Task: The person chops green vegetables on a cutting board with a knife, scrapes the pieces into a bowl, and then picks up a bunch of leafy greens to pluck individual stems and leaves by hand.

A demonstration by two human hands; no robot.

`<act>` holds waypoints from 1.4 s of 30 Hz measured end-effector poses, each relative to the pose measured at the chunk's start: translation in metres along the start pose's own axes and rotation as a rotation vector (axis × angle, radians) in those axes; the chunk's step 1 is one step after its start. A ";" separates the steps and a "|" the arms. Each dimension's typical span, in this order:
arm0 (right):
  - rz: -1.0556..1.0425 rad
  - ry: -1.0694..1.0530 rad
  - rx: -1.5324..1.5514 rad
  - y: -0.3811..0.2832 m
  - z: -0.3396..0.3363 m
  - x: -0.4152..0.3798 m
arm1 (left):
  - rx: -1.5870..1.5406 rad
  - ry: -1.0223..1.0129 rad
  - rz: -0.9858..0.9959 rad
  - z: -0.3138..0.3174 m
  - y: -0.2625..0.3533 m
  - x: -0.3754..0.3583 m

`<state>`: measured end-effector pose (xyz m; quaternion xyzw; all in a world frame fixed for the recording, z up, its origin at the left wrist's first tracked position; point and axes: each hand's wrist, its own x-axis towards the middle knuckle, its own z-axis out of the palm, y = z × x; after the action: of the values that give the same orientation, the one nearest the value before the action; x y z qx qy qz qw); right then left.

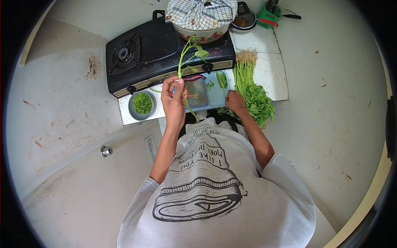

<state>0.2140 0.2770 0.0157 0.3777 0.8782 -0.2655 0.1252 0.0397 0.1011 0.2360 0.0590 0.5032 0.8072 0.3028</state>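
My left hand (173,97) is raised over the blue tray (214,96), pinching a long leafy green stem (180,62) between thumb and fingers. The stem's leaves point toward the stove, and its root end hangs below the hand. By those fingertips is a slender dark red item (194,77) whose kind I cannot make out. Several loose green leaves (222,80) lie in the tray. My right hand (235,101) is closed at the tray's right edge, and its fingers hide whatever may be in them. Beside it lies a large bunch of leafy greens (257,97) with roots on.
A bowl of chopped greens (142,103) sits left of the tray. Behind stands a black gas stove (153,49) bearing a cloth-covered pot (202,35). A lidded pan (244,20), a green basket (269,16) and a black-bladed knife (292,16) are at the back right.
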 end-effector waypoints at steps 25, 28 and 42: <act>-0.486 0.099 1.651 -0.168 -0.187 -0.065 | -0.101 -0.223 -0.128 0.050 0.009 0.012; -0.505 0.158 1.624 -0.164 -0.179 -0.063 | -0.186 -0.225 -0.158 0.049 0.005 0.012; -0.591 0.327 1.369 -0.156 -0.169 -0.062 | -0.217 -0.240 -0.206 0.050 -0.009 0.013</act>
<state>0.1398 0.2450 0.2393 0.1549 0.5897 -0.7137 -0.3449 0.0533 0.1495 0.2499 0.0700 0.3771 0.8086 0.4461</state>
